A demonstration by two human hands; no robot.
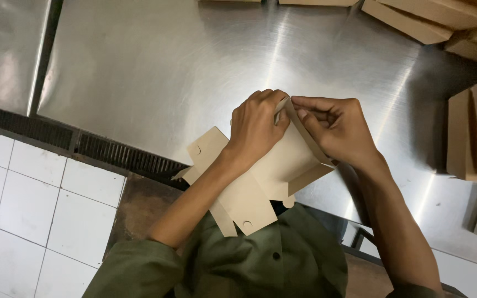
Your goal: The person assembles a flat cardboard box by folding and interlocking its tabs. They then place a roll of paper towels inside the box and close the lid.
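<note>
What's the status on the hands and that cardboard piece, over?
Left hand and right hand both pinching the top corner of the half-folded tan carton blank. Held above the steel table. Finished cartons off right, nothing obstructing.

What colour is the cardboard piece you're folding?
Plain light tan, unprinted: the flat die-cut cardboard box blank, clearest in the head view.

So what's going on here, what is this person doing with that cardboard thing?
A person in a green shirt is working a flat tan cardboard box blank with both bare hands over a steel table. The left hand and right hand meet at the blank's upper corner, pinching a side panel that stands up from the rest. The other flaps lie unfolded toward the person's chest. More tan boxes sit at the table's right edge and far corner.
</note>
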